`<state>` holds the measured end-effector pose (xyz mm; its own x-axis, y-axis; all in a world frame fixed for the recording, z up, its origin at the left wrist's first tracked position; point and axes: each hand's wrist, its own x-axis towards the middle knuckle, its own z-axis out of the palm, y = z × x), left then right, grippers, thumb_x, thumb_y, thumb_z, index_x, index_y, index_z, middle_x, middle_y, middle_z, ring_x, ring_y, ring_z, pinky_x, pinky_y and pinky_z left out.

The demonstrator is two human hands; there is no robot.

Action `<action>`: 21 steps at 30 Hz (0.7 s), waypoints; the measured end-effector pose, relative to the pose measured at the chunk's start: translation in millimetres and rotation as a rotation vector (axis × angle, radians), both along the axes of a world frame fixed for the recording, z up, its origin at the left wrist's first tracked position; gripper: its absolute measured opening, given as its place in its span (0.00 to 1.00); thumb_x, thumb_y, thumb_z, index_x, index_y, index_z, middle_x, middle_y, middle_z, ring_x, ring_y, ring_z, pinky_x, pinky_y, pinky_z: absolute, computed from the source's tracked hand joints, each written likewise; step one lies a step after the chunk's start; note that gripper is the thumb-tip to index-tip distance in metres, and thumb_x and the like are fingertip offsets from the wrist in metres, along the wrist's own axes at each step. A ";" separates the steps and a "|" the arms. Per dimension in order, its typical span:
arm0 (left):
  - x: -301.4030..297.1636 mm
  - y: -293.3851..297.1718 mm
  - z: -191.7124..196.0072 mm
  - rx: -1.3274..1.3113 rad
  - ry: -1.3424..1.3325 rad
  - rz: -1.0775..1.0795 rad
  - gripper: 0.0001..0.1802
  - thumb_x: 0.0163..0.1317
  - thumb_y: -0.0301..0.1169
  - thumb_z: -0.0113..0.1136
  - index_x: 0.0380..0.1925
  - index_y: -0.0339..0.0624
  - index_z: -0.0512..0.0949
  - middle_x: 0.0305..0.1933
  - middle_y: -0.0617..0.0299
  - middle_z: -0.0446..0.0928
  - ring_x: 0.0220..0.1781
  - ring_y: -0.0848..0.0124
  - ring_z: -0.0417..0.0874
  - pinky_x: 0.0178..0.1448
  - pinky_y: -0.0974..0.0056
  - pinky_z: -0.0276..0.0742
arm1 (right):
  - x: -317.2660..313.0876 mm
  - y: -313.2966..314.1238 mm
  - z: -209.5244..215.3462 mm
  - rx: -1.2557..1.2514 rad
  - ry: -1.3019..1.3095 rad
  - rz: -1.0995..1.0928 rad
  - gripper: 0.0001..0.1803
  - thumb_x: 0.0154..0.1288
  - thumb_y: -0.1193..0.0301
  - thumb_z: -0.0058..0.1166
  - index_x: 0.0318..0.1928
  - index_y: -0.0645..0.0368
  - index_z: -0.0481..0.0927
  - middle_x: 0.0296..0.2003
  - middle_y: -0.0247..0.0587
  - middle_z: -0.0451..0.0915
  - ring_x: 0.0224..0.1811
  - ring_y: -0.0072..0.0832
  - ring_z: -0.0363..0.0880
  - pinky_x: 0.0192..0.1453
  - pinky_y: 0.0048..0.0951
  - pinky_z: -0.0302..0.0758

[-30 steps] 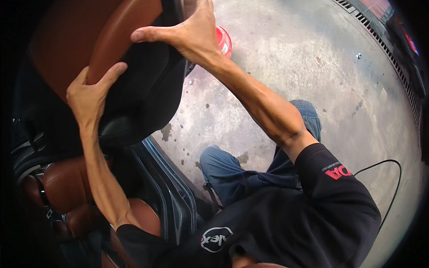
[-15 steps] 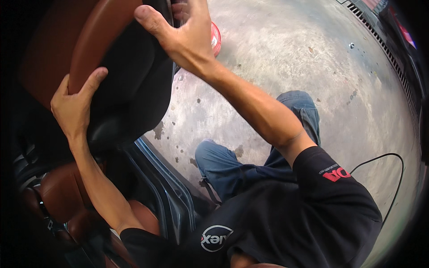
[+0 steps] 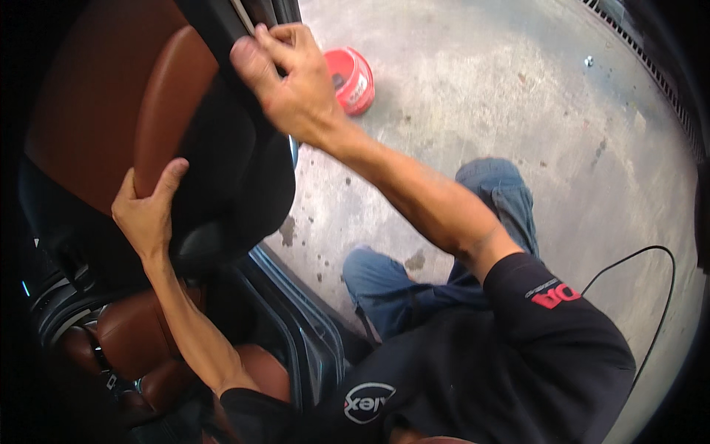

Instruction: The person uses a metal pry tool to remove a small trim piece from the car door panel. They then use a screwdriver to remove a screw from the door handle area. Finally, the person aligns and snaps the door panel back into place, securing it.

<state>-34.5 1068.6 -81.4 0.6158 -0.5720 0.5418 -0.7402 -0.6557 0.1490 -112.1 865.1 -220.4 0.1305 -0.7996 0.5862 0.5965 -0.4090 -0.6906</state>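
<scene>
A car door's inner panel (image 3: 248, 166) in black and brown fills the upper left. My left hand (image 3: 146, 222) wraps round the lower end of its padded brown armrest (image 3: 166, 89); the thumb lies on the near side and the fingers go out of sight behind. My right hand (image 3: 302, 96) is closed at the panel's upper edge, its thumb against the black trim and its fingers bent over the edge. Beside those fingertips runs a thin pale strip (image 3: 242, 15); whether they touch it I cannot tell.
A red bucket (image 3: 362, 92) with something dark inside stands on the concrete floor (image 3: 414, 140) past the door. Brown car seats (image 3: 133, 337) and a door sill (image 3: 314, 337) lie at lower left. A black cable (image 3: 669, 296) curves at right, and a drain grate (image 3: 658, 63) runs beyond.
My right hand's fingers have curled in and now show at the panel edge. The view has shifted, so the door and left hand sit lower and further right, and more of the bucket shows.
</scene>
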 end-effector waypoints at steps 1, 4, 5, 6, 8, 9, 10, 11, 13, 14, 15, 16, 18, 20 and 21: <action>-0.7 3.0 -0.5 -0.029 -0.001 -0.024 0.27 0.52 0.49 0.84 0.37 0.36 0.87 0.31 0.65 0.85 0.33 0.77 0.80 0.43 0.67 0.77 | -4.4 -4.2 -1.5 0.043 -0.033 0.075 0.29 0.78 0.51 0.52 0.48 0.71 0.85 0.42 0.50 0.80 0.49 0.40 0.80 0.57 0.38 0.75; 10.4 6.5 -10.7 -0.087 0.045 -0.058 0.23 0.54 0.44 0.83 0.40 0.37 0.88 0.33 0.68 0.84 0.34 0.78 0.79 0.44 0.70 0.75 | 23.8 -5.0 -31.3 0.411 -0.308 0.174 0.25 0.81 0.57 0.45 0.42 0.68 0.85 0.36 0.48 0.82 0.40 0.33 0.81 0.48 0.35 0.76; 11.2 6.4 -9.9 -0.094 0.025 -0.060 0.23 0.55 0.44 0.83 0.40 0.37 0.88 0.33 0.68 0.84 0.36 0.78 0.79 0.46 0.70 0.75 | 28.0 -2.4 -48.6 0.508 -0.174 0.156 0.27 0.82 0.57 0.41 0.39 0.67 0.84 0.35 0.48 0.83 0.41 0.34 0.82 0.48 0.36 0.75; 10.5 6.6 -9.2 -0.086 0.041 -0.045 0.23 0.55 0.44 0.83 0.40 0.37 0.88 0.34 0.68 0.84 0.37 0.78 0.80 0.47 0.70 0.75 | 33.0 7.4 -67.6 0.643 -0.065 0.171 0.26 0.82 0.57 0.40 0.41 0.67 0.84 0.35 0.46 0.84 0.41 0.33 0.81 0.50 0.37 0.76; 12.1 7.2 -7.0 -0.065 0.041 -0.015 0.23 0.57 0.46 0.82 0.41 0.37 0.88 0.35 0.67 0.84 0.38 0.77 0.80 0.49 0.69 0.75 | 51.0 35.9 -109.5 0.820 0.151 0.245 0.25 0.83 0.58 0.40 0.44 0.67 0.83 0.39 0.47 0.85 0.44 0.36 0.81 0.55 0.39 0.76; 14.6 7.8 -6.9 -0.053 0.030 0.000 0.24 0.58 0.47 0.81 0.42 0.37 0.88 0.35 0.66 0.84 0.39 0.76 0.80 0.49 0.69 0.75 | 59.3 54.9 -130.3 0.861 0.264 0.301 0.25 0.83 0.59 0.39 0.45 0.68 0.83 0.42 0.49 0.85 0.47 0.38 0.82 0.58 0.40 0.75; 17.6 7.0 -9.4 -0.044 0.021 0.016 0.25 0.58 0.48 0.80 0.43 0.37 0.88 0.35 0.66 0.84 0.39 0.76 0.80 0.50 0.68 0.75 | 67.5 80.7 -148.6 0.775 0.321 0.233 0.24 0.82 0.59 0.39 0.48 0.67 0.82 0.48 0.54 0.83 0.52 0.45 0.80 0.61 0.43 0.74; 20.0 1.5 -11.3 -0.026 0.033 0.009 0.27 0.60 0.49 0.79 0.45 0.36 0.88 0.37 0.65 0.83 0.40 0.76 0.79 0.50 0.68 0.74 | 69.3 98.1 -158.5 0.686 0.375 0.159 0.24 0.81 0.59 0.39 0.52 0.67 0.82 0.54 0.58 0.81 0.58 0.51 0.79 0.65 0.45 0.72; 12.7 16.4 2.2 0.029 0.036 0.070 0.31 0.62 0.51 0.76 0.50 0.34 0.86 0.39 0.65 0.82 0.42 0.75 0.78 0.51 0.67 0.73 | 63.1 134.3 -149.2 0.732 0.364 0.241 0.26 0.83 0.57 0.37 0.59 0.67 0.78 0.60 0.60 0.77 0.65 0.53 0.74 0.72 0.44 0.68; 12.7 17.0 3.4 0.049 0.042 0.056 0.31 0.62 0.52 0.76 0.50 0.34 0.86 0.39 0.65 0.82 0.42 0.75 0.78 0.51 0.67 0.73 | 61.6 140.5 -147.9 0.747 0.358 0.257 0.27 0.83 0.56 0.36 0.62 0.67 0.77 0.64 0.62 0.75 0.68 0.53 0.72 0.75 0.43 0.66; 11.8 16.2 4.4 0.069 0.048 0.044 0.31 0.63 0.52 0.75 0.50 0.34 0.86 0.40 0.65 0.82 0.43 0.75 0.78 0.51 0.67 0.73 | 60.3 145.6 -146.6 0.804 0.389 0.353 0.29 0.84 0.55 0.34 0.64 0.67 0.75 0.65 0.62 0.74 0.70 0.54 0.71 0.76 0.43 0.64; 11.6 17.6 4.4 0.090 0.054 0.032 0.31 0.63 0.53 0.74 0.51 0.34 0.86 0.40 0.64 0.82 0.43 0.75 0.78 0.52 0.67 0.73 | 58.9 150.7 -145.1 0.861 0.421 0.451 0.31 0.84 0.53 0.31 0.67 0.67 0.73 0.66 0.63 0.73 0.71 0.55 0.70 0.78 0.42 0.63; 12.0 25.5 6.8 0.103 0.079 0.077 0.30 0.64 0.51 0.74 0.50 0.34 0.86 0.40 0.65 0.82 0.43 0.75 0.78 0.52 0.67 0.73 | 61.6 162.4 -143.0 0.937 0.463 0.547 0.38 0.85 0.46 0.24 0.70 0.68 0.71 0.70 0.62 0.70 0.75 0.53 0.67 0.80 0.42 0.60; 13.9 25.9 3.0 0.065 0.104 0.062 0.28 0.63 0.50 0.75 0.48 0.34 0.86 0.38 0.66 0.82 0.41 0.76 0.78 0.51 0.68 0.74 | 70.5 156.2 -154.5 0.988 0.311 0.620 0.40 0.84 0.44 0.22 0.71 0.68 0.70 0.71 0.60 0.69 0.75 0.51 0.67 0.80 0.41 0.59; 17.5 19.3 -5.3 0.022 0.117 0.026 0.28 0.62 0.50 0.76 0.47 0.34 0.86 0.37 0.66 0.83 0.40 0.77 0.78 0.50 0.69 0.74 | 76.5 150.7 -161.4 1.006 0.235 0.648 0.42 0.84 0.43 0.21 0.71 0.67 0.69 0.72 0.60 0.69 0.75 0.49 0.67 0.80 0.41 0.59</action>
<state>-17.0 1088.0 -86.6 0.6890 -0.5660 0.4526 -0.7012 -0.6786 0.2188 -35.6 1015.8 -381.8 0.6936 -0.6304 -0.3486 0.3094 0.6977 -0.6462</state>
